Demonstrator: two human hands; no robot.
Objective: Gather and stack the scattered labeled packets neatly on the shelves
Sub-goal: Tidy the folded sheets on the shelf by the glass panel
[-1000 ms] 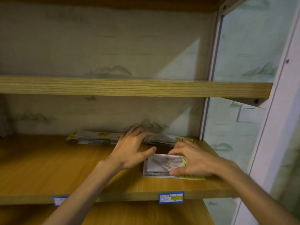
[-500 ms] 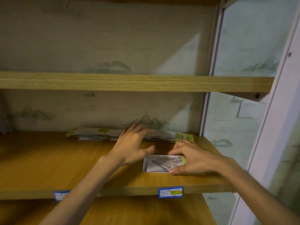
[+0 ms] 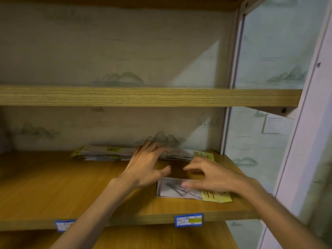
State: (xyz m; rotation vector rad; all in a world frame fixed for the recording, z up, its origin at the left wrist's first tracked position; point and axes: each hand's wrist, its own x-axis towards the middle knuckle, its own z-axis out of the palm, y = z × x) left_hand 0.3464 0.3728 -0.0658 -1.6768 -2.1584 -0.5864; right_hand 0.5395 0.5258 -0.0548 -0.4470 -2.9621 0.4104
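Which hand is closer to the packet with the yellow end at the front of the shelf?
The right hand, fingers spread just over the front packet. The left hand is beside its left edge, reaching back toward the rear packets.

I see two blue price tags [image 3: 188, 219] on the lower shelf's front edge, a white wall switch [image 3: 272, 125] beyond its right end, and mountain-print wallpaper [image 3: 124, 78] behind.
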